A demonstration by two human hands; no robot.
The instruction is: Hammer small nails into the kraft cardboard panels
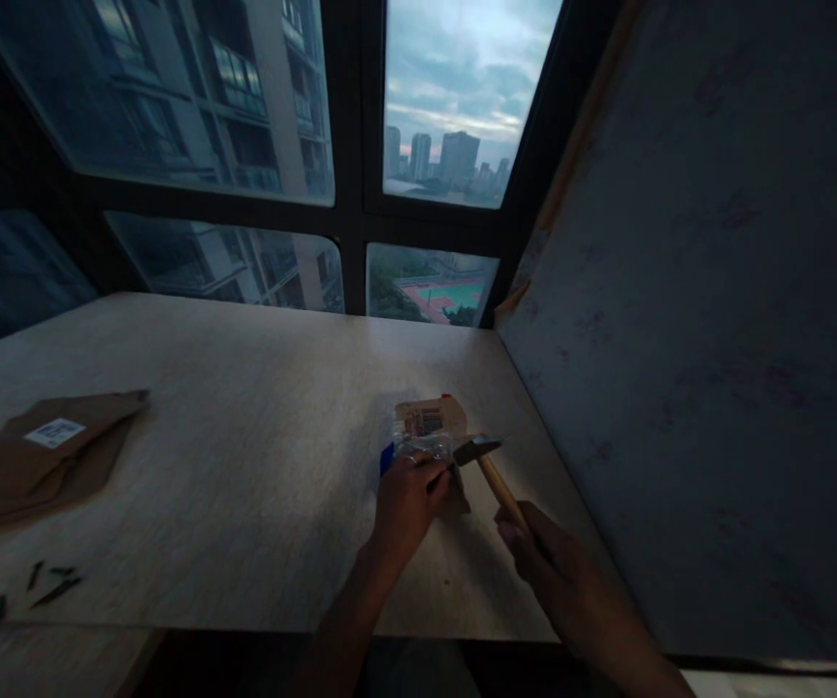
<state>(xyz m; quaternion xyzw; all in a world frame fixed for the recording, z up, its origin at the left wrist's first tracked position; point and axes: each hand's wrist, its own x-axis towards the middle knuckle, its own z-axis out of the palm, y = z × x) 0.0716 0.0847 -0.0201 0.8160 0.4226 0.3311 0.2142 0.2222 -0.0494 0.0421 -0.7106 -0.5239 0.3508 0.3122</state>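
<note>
My right hand (553,557) is wrapped round the wooden handle of a hammer (501,485). The dark metal head is raised close to the fingertips of my left hand (407,494). Those fingers are pinched together over a small package (425,417) of brown card and clear plastic, with a blue patch at its left side. What the pinch holds is too small and dark to make out. Part of the package is hidden beneath my left hand.
A brown paper envelope (90,446) with a white label lies at the left of the pale tabletop (243,436). Several small dark pieces (58,588) lie near the front edge. A patterned wall (716,339) rises on the right, and windows (439,97) stand behind.
</note>
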